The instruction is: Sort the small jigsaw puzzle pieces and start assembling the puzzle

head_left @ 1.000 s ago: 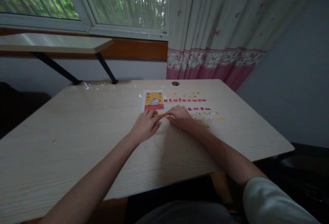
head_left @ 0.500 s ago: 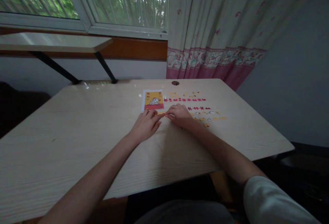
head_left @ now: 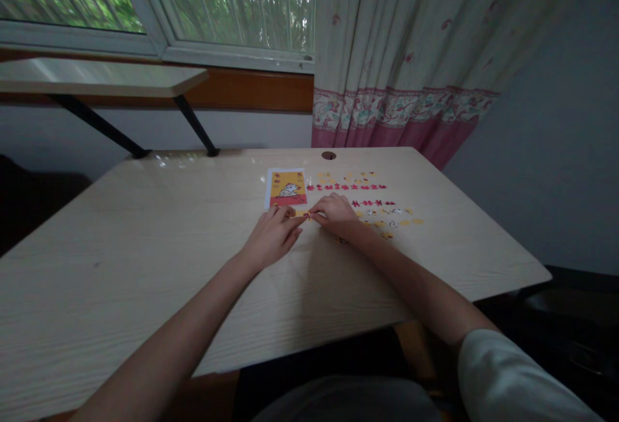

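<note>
My right hand (head_left: 337,213) pinches a small dark red and yellow puzzle piece (head_left: 306,215) between thumb and fingertips, low over the table. From the left, my left hand (head_left: 271,233) reaches in with its fingers stretched out and its thumb apart. Its index fingertip touches or nearly touches the same piece. Beneath and between the fingertips lies a short yellow strip of puzzle pieces (head_left: 300,213), partly covered by my left hand. Just beyond my hands is a picture sheet (head_left: 289,184) showing a white cartoon animal on yellow and red.
A row of red puzzle pieces (head_left: 353,187) lies right of the sheet, with scattered yellow pieces (head_left: 351,178) behind it. Nearer are more red pieces (head_left: 372,202) and yellow and white pieces (head_left: 393,223). A raised shelf (head_left: 111,77) stands at back left; a curtain (head_left: 382,109) hangs behind the table (head_left: 193,235).
The view has shifted very slightly. Both hands stay at the same place, with fingertips close together over the yellow strip; the pinched piece shows a little more clearly.
</note>
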Demonstrator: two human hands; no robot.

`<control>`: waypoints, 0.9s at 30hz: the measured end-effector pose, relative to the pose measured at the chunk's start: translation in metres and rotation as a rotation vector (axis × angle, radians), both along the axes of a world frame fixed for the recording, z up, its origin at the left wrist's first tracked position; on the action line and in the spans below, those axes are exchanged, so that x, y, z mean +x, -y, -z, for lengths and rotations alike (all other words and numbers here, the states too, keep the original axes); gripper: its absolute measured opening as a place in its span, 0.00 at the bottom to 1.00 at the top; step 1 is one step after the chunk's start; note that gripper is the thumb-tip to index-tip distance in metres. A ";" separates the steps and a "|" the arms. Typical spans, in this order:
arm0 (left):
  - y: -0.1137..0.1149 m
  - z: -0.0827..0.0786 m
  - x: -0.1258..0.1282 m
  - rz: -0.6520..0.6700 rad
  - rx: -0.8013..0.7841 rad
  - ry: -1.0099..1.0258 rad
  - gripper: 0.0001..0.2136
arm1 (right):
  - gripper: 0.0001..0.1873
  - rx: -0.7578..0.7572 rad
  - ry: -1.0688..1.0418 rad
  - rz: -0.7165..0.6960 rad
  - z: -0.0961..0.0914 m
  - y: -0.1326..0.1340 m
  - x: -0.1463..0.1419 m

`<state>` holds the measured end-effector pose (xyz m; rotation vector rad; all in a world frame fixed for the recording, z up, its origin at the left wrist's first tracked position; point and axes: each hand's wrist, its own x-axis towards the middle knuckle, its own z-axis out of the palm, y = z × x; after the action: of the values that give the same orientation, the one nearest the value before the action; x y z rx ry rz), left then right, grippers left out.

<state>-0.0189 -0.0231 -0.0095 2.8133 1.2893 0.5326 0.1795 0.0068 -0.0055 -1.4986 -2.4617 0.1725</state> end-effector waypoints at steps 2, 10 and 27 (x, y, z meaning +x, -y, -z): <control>0.000 0.001 0.000 0.000 -0.006 0.005 0.17 | 0.13 0.012 -0.006 0.009 0.001 0.000 0.000; -0.002 -0.002 -0.004 0.027 -0.007 0.022 0.17 | 0.13 0.003 -0.009 -0.008 0.002 -0.001 0.001; -0.028 0.002 -0.065 -0.095 0.081 0.001 0.14 | 0.13 0.035 -0.093 -0.120 0.003 0.009 0.005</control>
<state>-0.0838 0.0053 -0.0116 2.8264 1.4398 0.6022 0.1847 -0.0021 -0.0086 -1.2997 -2.4680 0.2153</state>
